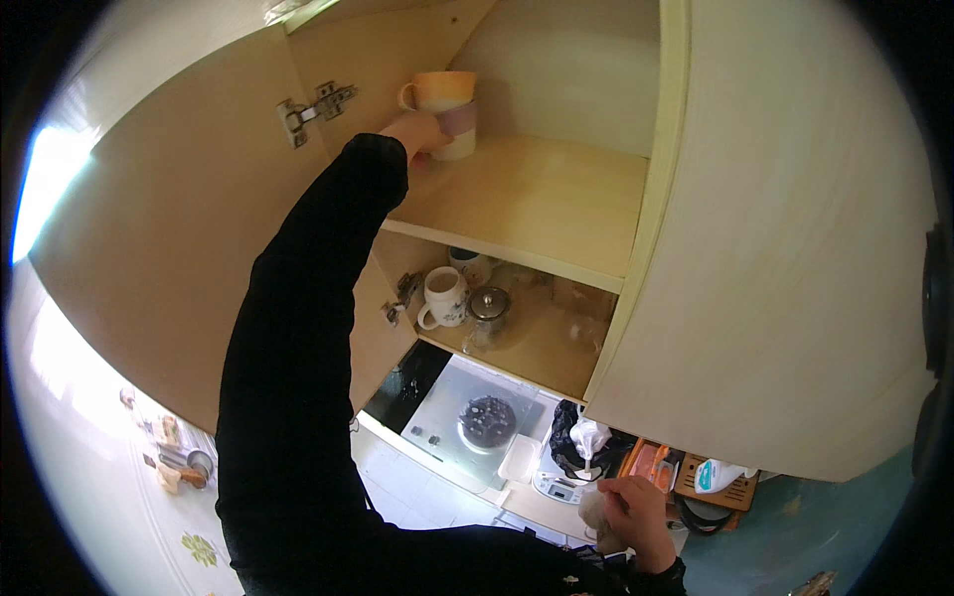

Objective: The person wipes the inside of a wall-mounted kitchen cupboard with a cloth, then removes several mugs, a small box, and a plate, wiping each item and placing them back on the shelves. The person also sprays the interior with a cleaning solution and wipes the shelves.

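My left hand [422,134], at the end of a raised black sleeve, reaches into the upper cupboard shelf, its fingers closed on a cup or stack of cups [447,91] with an orange top, a lilac band and a white base, near the left side wall; some fingertips are hidden. Low on the right, my right hand [639,521] is closed on a pale beige, soft-looking item [596,515], probably a cloth, over the counter area. On the lower shelf are a white patterned mug [444,293], another cup behind it and a glass pot with a metal lid [488,303].
The open cupboard door [159,199] fills the left, a closed door [765,228] the right. Below are a glass hob [457,387], a small white appliance [556,487] with a black bag, a wooden tray [730,489] with a bottle, and assorted items at far lower left.
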The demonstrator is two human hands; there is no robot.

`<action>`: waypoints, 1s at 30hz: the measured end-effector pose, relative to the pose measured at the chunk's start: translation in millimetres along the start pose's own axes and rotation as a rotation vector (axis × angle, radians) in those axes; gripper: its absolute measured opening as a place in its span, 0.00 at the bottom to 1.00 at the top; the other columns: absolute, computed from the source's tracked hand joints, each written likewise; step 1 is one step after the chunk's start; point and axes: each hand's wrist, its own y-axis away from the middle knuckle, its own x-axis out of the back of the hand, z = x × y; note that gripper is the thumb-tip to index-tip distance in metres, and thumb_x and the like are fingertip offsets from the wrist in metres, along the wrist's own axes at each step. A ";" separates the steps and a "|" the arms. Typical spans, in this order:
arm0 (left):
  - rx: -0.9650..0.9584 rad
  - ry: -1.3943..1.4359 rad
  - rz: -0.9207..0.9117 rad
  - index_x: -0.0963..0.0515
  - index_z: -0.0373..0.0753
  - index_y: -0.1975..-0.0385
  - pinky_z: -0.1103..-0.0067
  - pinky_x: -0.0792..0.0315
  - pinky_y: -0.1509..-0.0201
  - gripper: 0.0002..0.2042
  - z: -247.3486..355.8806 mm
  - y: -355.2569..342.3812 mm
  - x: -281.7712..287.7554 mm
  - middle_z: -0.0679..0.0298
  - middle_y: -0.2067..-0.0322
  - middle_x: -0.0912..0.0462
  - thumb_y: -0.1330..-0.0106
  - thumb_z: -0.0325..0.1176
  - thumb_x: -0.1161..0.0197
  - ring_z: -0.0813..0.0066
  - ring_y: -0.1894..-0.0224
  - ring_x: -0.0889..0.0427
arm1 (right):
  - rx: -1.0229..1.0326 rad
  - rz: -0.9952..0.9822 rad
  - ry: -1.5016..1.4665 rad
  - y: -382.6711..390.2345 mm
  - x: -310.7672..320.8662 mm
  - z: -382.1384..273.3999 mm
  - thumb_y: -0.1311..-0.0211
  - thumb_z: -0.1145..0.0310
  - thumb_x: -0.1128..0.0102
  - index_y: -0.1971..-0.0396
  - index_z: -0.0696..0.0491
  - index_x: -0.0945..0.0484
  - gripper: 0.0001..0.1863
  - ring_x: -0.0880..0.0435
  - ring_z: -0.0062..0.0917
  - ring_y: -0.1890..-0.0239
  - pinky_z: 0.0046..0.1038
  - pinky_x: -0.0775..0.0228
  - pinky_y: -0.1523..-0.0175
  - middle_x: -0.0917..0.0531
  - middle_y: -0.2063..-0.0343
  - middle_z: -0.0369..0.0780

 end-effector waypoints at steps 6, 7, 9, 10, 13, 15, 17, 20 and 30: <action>-0.023 0.116 -0.020 0.20 0.30 0.65 0.73 0.24 0.70 0.21 3.0 -35.2 -9.7 0.56 0.71 0.17 0.33 0.48 0.42 0.64 0.72 0.18 | -0.123 -0.003 0.021 12.2 -2.4 9.6 0.53 0.75 0.38 0.66 0.50 0.17 0.11 0.18 0.34 0.70 0.32 0.25 0.65 0.17 0.73 0.40; -0.018 0.122 -0.022 0.20 0.30 0.66 0.73 0.24 0.70 0.21 3.4 -38.7 -10.7 0.55 0.71 0.17 0.33 0.48 0.42 0.64 0.72 0.18 | -0.152 -0.004 0.013 14.7 -1.7 9.9 0.53 0.75 0.38 0.66 0.50 0.18 0.11 0.18 0.34 0.70 0.33 0.25 0.65 0.17 0.73 0.40; 0.025 0.162 -0.029 0.20 0.30 0.66 0.73 0.24 0.69 0.21 5.0 -44.4 -11.6 0.55 0.70 0.17 0.33 0.47 0.41 0.65 0.72 0.18 | -0.188 -0.006 0.012 18.3 -0.4 9.6 0.52 0.76 0.38 0.66 0.51 0.18 0.11 0.18 0.34 0.70 0.33 0.26 0.65 0.17 0.73 0.40; 0.094 0.201 -0.047 0.20 0.30 0.66 0.73 0.24 0.69 0.21 6.8 -46.4 -11.4 0.55 0.70 0.17 0.34 0.47 0.41 0.65 0.72 0.18 | -0.192 -0.002 0.017 19.6 0.6 9.1 0.52 0.76 0.38 0.66 0.51 0.18 0.11 0.18 0.34 0.71 0.33 0.26 0.66 0.17 0.73 0.40; 0.072 -0.045 -0.061 0.25 0.31 0.55 0.72 0.21 0.67 0.17 12.3 -49.0 -10.3 0.57 0.62 0.18 0.32 0.41 0.40 0.66 0.73 0.18 | -0.203 -0.008 0.017 19.3 1.4 6.9 0.52 0.76 0.38 0.65 0.51 0.18 0.11 0.19 0.34 0.70 0.33 0.27 0.65 0.18 0.73 0.39; 0.029 -0.007 -0.051 0.24 0.32 0.55 0.73 0.21 0.63 0.17 11.3 -45.1 -10.5 0.57 0.63 0.18 0.34 0.40 0.38 0.67 0.70 0.17 | -0.182 -0.011 0.023 16.7 1.6 5.0 0.51 0.76 0.39 0.64 0.51 0.18 0.12 0.19 0.34 0.70 0.33 0.27 0.64 0.18 0.73 0.39; -0.152 0.131 0.006 0.23 0.32 0.55 0.74 0.22 0.59 0.18 3.9 -34.5 -11.0 0.56 0.62 0.18 0.36 0.41 0.37 0.67 0.66 0.17 | -0.146 -0.009 0.015 12.9 0.1 1.9 0.51 0.76 0.39 0.64 0.51 0.18 0.12 0.19 0.34 0.69 0.33 0.27 0.62 0.18 0.73 0.40; -0.606 0.133 0.177 0.23 0.35 0.54 0.74 0.25 0.50 0.19 -14.8 0.3 -8.8 0.53 0.57 0.19 0.38 0.43 0.36 0.63 0.58 0.18 | -0.176 -0.087 0.035 8.9 -0.2 -3.8 0.49 0.75 0.40 0.63 0.51 0.18 0.11 0.19 0.35 0.67 0.34 0.28 0.61 0.18 0.72 0.40; -0.413 0.813 -0.201 0.19 0.38 0.64 0.72 0.25 0.66 0.12 41.6 275.4 -41.1 0.62 0.74 0.17 0.37 0.39 0.41 0.66 0.71 0.18 | -0.097 -0.170 0.018 1.8 -4.3 -27.8 0.48 0.77 0.40 0.64 0.53 0.18 0.11 0.18 0.36 0.66 0.32 0.27 0.61 0.17 0.68 0.42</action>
